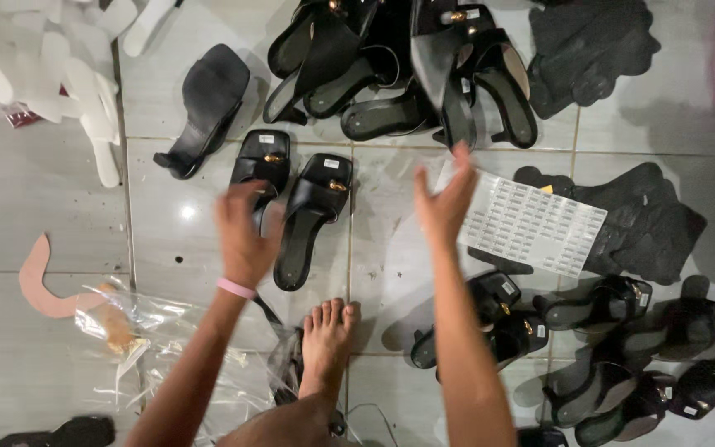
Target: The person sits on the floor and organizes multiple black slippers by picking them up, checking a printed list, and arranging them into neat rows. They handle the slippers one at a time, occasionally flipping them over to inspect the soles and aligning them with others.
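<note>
Far left on the tiled floor (35,207): a heap of white insole cut-outs (51,58), nearer a pink curved cut-out (39,285) and crumpled clear plastic wrap (167,339); nothing discernible inside the wrap. Beside these, one black sole (208,103) lying apart, long axis running far-right to near-left. Next, a pair of black slide sandals (295,199) with small gold buckles, side by side, long axes near to far, toes toward the near side. Left hand (244,236) with a pink wristband (236,288) hovering just over the left sandal of that pair, fingers (246,194) spread loosely, gripping nothing. Bare foot (327,343) planted near, below the pair. Right hand (444,203) raised, palm turned left, fingers (461,161) open and empty, just beside a white sheet of small labels (531,223). Far centre: a pile of black sandals (399,66) blocking the far side. Right: dark flat cut-outs (647,215), with more finished sandals (606,348) crowded near right.
</note>
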{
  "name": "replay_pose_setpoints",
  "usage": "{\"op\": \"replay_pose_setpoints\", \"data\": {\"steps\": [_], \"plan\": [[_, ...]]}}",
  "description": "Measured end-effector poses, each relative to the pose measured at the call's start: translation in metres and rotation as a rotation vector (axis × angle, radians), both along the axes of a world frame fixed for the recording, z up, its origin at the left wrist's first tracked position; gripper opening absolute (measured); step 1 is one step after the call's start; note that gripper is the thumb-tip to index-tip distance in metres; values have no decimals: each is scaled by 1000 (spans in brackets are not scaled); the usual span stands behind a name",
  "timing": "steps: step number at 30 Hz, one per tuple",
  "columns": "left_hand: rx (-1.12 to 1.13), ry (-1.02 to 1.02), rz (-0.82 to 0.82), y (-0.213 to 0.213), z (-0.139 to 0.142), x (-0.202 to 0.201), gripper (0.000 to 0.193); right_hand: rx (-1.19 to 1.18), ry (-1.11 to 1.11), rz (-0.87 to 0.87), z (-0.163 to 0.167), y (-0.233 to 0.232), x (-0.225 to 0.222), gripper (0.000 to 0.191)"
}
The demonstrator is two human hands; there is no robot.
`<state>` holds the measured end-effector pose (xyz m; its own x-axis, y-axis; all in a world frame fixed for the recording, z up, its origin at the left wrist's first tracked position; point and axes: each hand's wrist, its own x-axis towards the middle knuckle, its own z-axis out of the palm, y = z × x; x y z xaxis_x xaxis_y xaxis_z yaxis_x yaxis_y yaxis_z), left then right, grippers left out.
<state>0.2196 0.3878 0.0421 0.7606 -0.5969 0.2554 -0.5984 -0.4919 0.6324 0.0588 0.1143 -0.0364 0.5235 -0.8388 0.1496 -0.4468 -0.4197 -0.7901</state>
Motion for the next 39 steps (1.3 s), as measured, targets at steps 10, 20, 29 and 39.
{"op": "replay_pose_setpoints", "data": {"steps": [10,20,29,39], "plan": [[328,92,-9,-24,-11,-38,76,205,42,-9,32,-23,12,78],[169,-125,80,-40,-1,-34,71,555,-127,55,33,153,-38,59],[323,502,-144,-71,-9,-81,109,-463,168,60,42,-118,-18,92],[-98,697,-269,-155,6,-103,104,153,-90,-189,19,-139,-55,74]]}}
